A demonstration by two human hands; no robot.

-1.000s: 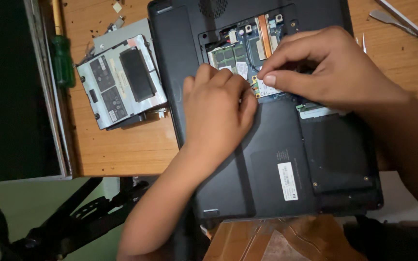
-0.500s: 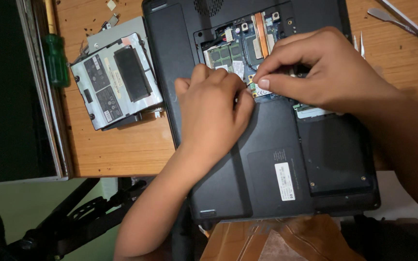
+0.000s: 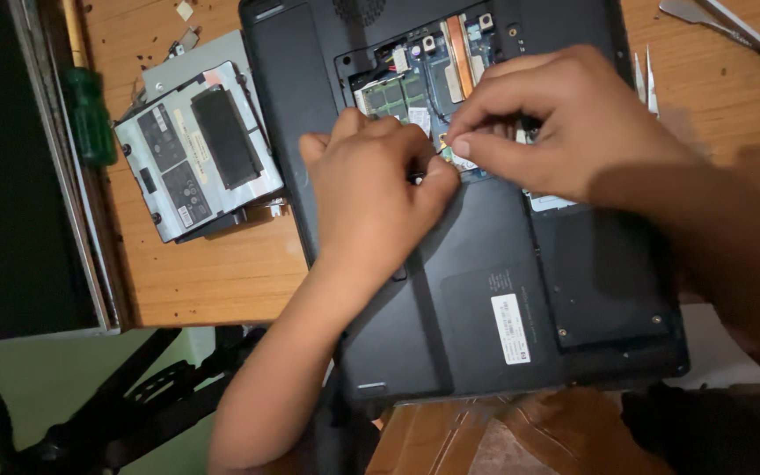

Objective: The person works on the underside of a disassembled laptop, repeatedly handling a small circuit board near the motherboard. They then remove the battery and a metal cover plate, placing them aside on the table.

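A black laptop point(image 3: 485, 290) lies upside down on a wooden table point(image 3: 213, 273), its bottom hatch open over green circuit boards point(image 3: 393, 92). My left hand point(image 3: 371, 198) rests curled on the laptop's base, fingertips at the edge of the open bay. My right hand point(image 3: 556, 123) reaches in from the right and pinches a small part inside the bay with thumb and forefinger. The part itself is mostly hidden by my fingers.
A removed hard drive in a silver bracket point(image 3: 195, 149) lies left of the laptop. A green-handled screwdriver point(image 3: 88, 114) sits by the table's left edge. Metal tweezers point(image 3: 646, 79) and another metal tool point(image 3: 732, 31) lie at the upper right. Dark tripod legs point(image 3: 116, 405) stand below.
The view has shifted slightly. Both hands stay at the open bay, the right fingers working a little further left into it.
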